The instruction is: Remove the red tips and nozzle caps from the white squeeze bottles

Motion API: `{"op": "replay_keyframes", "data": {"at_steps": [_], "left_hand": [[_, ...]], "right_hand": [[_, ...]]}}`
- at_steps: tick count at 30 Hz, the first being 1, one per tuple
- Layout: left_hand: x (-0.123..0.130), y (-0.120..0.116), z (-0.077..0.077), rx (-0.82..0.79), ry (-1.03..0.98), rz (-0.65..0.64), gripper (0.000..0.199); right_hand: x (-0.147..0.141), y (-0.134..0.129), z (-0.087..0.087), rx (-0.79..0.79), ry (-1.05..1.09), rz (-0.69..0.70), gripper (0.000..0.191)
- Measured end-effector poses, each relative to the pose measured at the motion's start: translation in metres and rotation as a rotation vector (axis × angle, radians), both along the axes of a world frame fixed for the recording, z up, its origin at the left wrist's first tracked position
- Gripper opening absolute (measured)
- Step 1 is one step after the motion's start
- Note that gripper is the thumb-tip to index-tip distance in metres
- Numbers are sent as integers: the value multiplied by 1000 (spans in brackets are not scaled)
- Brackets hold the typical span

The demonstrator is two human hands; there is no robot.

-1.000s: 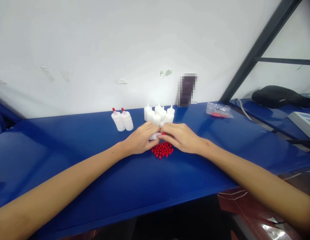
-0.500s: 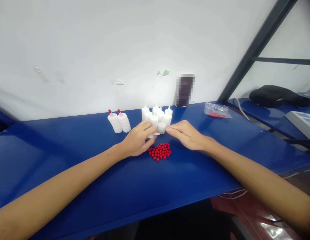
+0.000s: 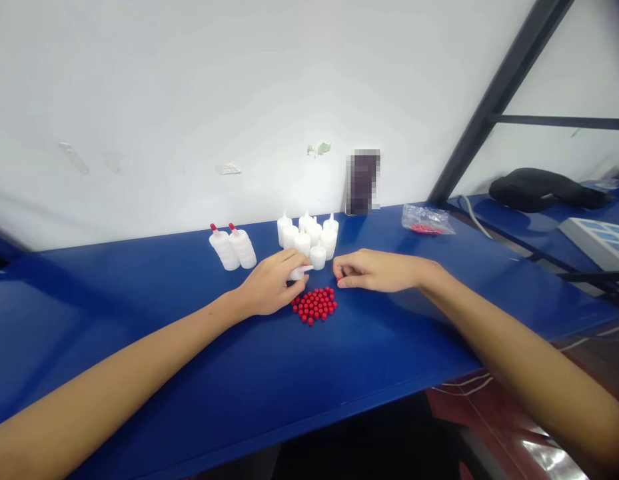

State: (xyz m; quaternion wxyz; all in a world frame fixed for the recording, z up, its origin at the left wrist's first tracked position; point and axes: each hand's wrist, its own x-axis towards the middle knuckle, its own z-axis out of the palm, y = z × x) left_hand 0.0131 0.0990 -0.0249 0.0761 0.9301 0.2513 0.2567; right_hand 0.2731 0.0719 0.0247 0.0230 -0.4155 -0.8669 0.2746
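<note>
My left hand (image 3: pixel 273 283) is wrapped round a small white squeeze bottle (image 3: pixel 299 272), tipped so that its pointed nozzle faces right. My right hand (image 3: pixel 372 270) pinches a small red cap (image 3: pixel 339 281) between thumb and fingertips, a short way right of that nozzle. Just below both hands, a patch of several loose red caps (image 3: pixel 315 305) lies on the blue table. Behind my left hand stands a cluster of several white bottles (image 3: pixel 314 233) with bare nozzles. Farther left are white bottles with red tips (image 3: pixel 233 248), ridged on their sides.
A phone-like dark panel (image 3: pixel 363 181), partly pixelated, leans on the white wall. A clear plastic bag (image 3: pixel 426 220) with red pieces lies at the back right. A dark metal post (image 3: pixel 482 110) rises at the right. The blue table (image 3: pixel 229 380) ends at a front edge.
My right hand has curled its fingers and now shows a red cap in its pinch. In my left hand the bottle's nozzle shows more clearly. The view has shifted slightly.
</note>
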Motion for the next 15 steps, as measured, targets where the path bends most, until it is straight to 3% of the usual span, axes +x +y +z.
{"op": "replay_keyframes", "data": {"at_steps": [6, 15], "left_hand": [[1, 2, 0, -103, 57, -4, 14], [0, 3, -1, -132, 55, 8, 19]], "right_hand": [[3, 7, -3, -23, 131, 56, 27], [1, 10, -11, 5, 177, 62, 18]]}}
